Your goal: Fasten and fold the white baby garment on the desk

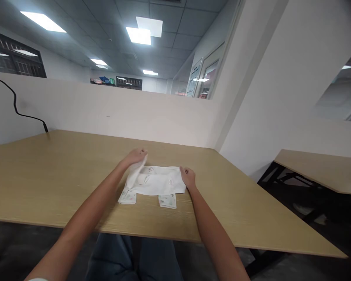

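One white garment (160, 184) lies on our table (76, 175); our left hand (137, 155) pinches a raised corner, our right hand (188, 178) another.

Glaring ceiling panels (138, 36), soft shadows on the tabletop (76, 164), wide-angle stretching, darkened top-right corner

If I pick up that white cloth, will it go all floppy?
Probably floppy: where the left hand lifts one side, the white cloth bends up from the table. It looks thin, so it's likely light. It probably won't roll, since most of it lies flat.
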Motion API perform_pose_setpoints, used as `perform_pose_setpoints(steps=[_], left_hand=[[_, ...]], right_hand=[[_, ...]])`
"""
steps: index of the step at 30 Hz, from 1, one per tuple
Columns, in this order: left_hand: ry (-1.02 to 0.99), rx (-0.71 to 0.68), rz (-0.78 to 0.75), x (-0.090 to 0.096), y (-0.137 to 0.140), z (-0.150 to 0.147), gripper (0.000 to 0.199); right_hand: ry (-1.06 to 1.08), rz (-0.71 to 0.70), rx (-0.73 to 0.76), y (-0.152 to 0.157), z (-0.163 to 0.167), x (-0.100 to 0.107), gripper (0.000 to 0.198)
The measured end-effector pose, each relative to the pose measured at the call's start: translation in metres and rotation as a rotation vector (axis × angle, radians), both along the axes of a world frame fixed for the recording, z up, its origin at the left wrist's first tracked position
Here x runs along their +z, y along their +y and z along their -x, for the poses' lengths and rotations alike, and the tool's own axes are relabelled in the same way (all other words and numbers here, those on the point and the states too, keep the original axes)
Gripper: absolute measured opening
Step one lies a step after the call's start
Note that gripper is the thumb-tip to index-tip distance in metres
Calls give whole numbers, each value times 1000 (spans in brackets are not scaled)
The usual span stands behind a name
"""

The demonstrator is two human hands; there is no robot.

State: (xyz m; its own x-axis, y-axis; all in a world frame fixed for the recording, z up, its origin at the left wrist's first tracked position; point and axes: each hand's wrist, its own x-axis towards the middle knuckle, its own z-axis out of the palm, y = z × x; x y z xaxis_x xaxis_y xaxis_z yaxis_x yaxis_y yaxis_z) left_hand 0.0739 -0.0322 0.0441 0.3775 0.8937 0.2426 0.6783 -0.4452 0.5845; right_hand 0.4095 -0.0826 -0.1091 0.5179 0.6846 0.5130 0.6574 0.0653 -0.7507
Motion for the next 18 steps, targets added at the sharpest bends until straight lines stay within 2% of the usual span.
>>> perform_pose_setpoints(steps=[2, 4, 6, 9, 11, 13, 15, 18], left_hand=[[-73, -107, 121, 5, -6, -11, 37], [-185, -90, 116, -5, -5, -4, 42], [-264, -7, 11, -28, 3, 16, 41], [-220, 87, -103, -78, 20, 51, 40], [-164, 106, -94, -107, 30, 68, 39], [-122, 82, -43, -125, 35, 76, 37], [-117, 34, -5, -131, 36, 76, 38], [-102, -75, -2, -125, 28, 70, 41]], right_hand=[[51, 17, 12, 0, -4, 1, 46], [125, 74, 57, 0, -9, 1, 46], [224, 139, 123, 1, -13, -1, 45], [396, 146, 202, 2, -14, -3, 46], [500, 111, 246, 0, -13, 0, 47], [587, 115, 298, -3, -8, 8, 49], [632, 155, 348, -8, -1, 23, 50], [589, 183, 427, -18, 23, 52, 52]])
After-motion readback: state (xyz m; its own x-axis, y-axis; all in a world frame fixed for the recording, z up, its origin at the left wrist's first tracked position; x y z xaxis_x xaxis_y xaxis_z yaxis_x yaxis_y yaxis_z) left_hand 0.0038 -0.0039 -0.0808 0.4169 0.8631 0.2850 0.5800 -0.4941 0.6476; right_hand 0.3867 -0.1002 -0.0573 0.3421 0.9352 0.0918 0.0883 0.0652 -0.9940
